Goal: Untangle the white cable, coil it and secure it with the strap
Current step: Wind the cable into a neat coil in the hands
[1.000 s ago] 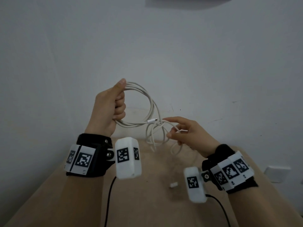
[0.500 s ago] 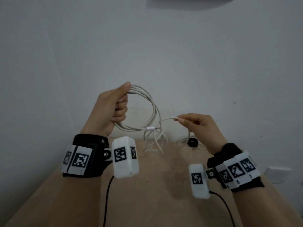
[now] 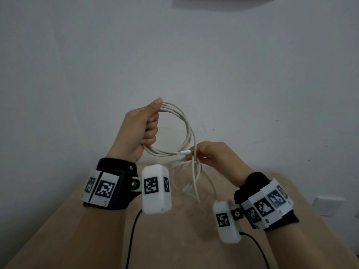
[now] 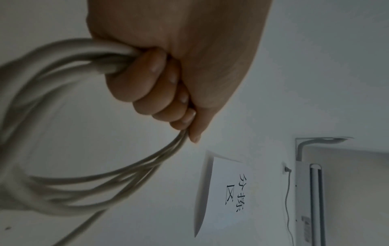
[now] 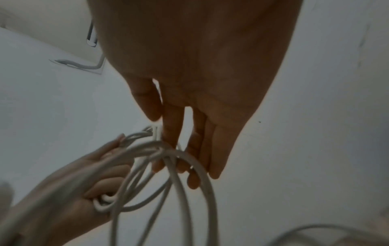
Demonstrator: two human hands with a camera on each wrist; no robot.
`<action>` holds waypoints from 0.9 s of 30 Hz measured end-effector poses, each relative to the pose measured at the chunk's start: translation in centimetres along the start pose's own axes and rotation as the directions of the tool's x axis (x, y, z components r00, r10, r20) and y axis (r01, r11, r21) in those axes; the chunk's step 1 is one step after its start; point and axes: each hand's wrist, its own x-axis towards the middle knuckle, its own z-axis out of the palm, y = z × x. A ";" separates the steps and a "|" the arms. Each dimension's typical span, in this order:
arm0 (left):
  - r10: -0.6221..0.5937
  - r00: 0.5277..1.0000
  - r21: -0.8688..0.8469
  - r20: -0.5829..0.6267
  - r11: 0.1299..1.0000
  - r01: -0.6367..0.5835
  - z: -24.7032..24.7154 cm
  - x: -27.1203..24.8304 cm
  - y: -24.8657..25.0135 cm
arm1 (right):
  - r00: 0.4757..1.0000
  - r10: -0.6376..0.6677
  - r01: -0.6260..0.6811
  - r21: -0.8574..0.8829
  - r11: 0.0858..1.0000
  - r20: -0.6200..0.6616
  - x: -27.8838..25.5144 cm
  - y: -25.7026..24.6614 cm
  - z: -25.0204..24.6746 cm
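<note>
Head view: white cable [image 3: 186, 131] in round loops, left hand [image 3: 139, 131] fingers clamped, right hand [image 3: 215, 154] pinching strands

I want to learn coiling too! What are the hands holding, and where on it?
The left hand grips the white cable by its gathered loops. The right hand pinches strands at the coil's lower right, by the plug.

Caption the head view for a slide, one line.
Left hand grips the coiled white cable while right hand pinches loose strands above the tan table.
</note>
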 end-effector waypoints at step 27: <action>0.011 0.972 -0.020 -0.234 1.000 -0.016 -1.0 0.8 -0.8 | 0.968 -0.205 0.094 -0.554 0.827 -0.142 0.3 0.8 1.4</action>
